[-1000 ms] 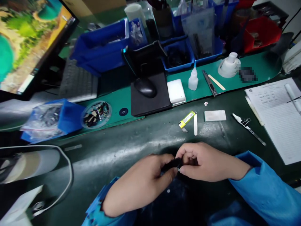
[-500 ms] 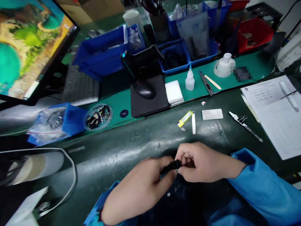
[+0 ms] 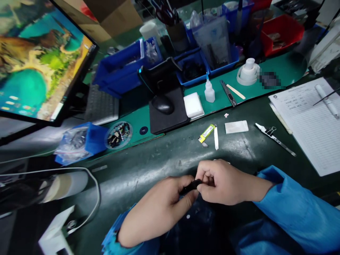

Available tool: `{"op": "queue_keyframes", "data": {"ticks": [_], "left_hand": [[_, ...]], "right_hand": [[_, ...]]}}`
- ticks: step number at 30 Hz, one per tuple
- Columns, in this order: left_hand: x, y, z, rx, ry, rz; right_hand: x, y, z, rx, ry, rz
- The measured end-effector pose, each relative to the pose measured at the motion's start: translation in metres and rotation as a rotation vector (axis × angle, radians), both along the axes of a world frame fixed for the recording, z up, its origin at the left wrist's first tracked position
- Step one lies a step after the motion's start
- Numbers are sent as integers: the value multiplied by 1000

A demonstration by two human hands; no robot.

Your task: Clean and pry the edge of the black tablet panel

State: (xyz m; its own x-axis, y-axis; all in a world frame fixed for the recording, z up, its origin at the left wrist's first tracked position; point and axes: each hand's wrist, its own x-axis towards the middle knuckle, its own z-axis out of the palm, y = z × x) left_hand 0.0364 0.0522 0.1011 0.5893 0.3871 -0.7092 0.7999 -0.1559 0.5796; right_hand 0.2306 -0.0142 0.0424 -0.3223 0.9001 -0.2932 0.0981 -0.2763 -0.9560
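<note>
A small black part (image 3: 190, 187), too dark to name its kind, is gripped between the thumb and fingers of my left hand (image 3: 162, 209). My right hand (image 3: 219, 182) is closed in a pinch at the right end of the same part, and its fingertips hide that end. Both hands meet low in the middle of the view, above the dark table's front edge. Beyond them lie a yellow-labelled battery (image 3: 207, 133), a white strip (image 3: 216, 138) and a pale rectangular block (image 3: 236, 127).
Tweezers with a binder clip (image 3: 276, 139) lie to the right, beside a written sheet (image 3: 305, 131). Along the back are a glue bottle (image 3: 209, 91), a utility knife (image 3: 228, 93), a mouse (image 3: 162, 104) and a dish of small parts (image 3: 119, 135). A cable (image 3: 98, 191) curves at left.
The camera view has shifted, so the monitor and left-side things sit further right. Both hands stay on the black part; the right fingertips have moved slightly against its end.
</note>
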Motion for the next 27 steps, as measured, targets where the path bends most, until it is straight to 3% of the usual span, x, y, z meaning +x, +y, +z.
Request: {"op": "queue_keyframes", "data": {"ticks": [13, 27], "left_hand": [[-30, 0, -21, -42, -261, 151], [-27, 3, -29, -56, -354, 135]], "right_hand": [[-13, -15, -8, 258, -115, -24], [-20, -19, -19, 458, -187, -72]]}}
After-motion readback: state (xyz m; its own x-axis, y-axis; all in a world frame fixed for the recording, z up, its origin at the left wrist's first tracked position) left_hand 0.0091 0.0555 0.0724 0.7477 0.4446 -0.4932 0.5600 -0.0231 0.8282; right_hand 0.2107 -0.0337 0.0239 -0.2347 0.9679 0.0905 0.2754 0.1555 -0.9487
